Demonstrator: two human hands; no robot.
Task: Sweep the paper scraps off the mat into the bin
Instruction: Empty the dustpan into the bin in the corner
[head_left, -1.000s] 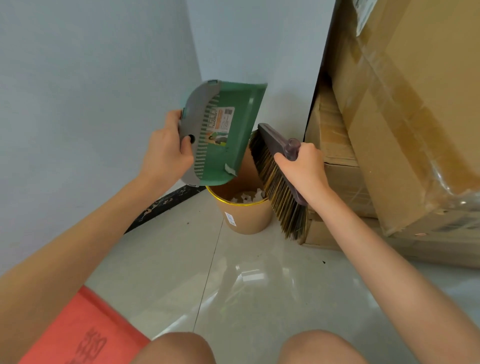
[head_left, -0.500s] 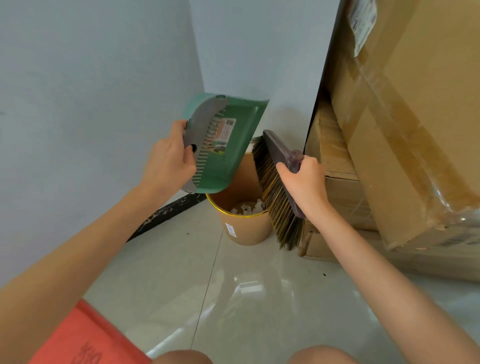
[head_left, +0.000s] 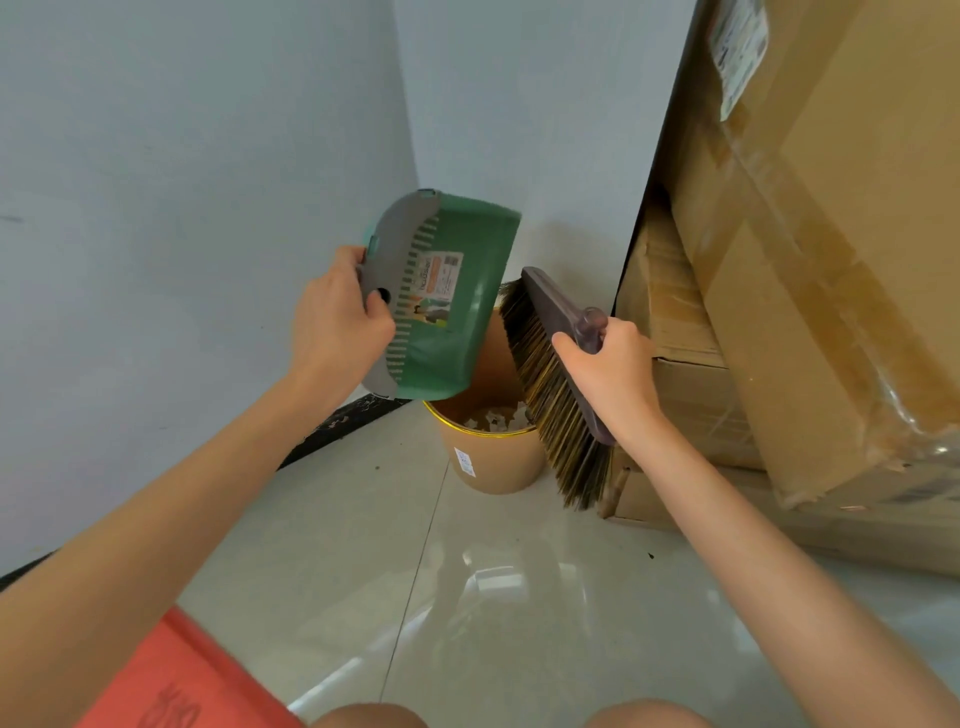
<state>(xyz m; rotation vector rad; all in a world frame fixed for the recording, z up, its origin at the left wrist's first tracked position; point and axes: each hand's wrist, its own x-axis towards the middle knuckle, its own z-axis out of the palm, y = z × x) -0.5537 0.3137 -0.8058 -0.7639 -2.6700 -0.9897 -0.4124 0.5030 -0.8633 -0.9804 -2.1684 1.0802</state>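
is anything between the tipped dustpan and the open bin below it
Nothing visible does. The dustpan hangs tipped over the bin, whose mouth is open. The brush is beside the opening, over its right rim.

Round tan bin (head_left: 493, 457), yellow rim, upright on tile floor in the corner; white paper scraps (head_left: 493, 418) piled inside. Red-orange mat (head_left: 176, 686) at lower left, well apart from bin.

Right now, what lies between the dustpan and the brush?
In the head view, only the bin's brown inner wall shows in the narrow gap between dustpan and brush; they don't touch.
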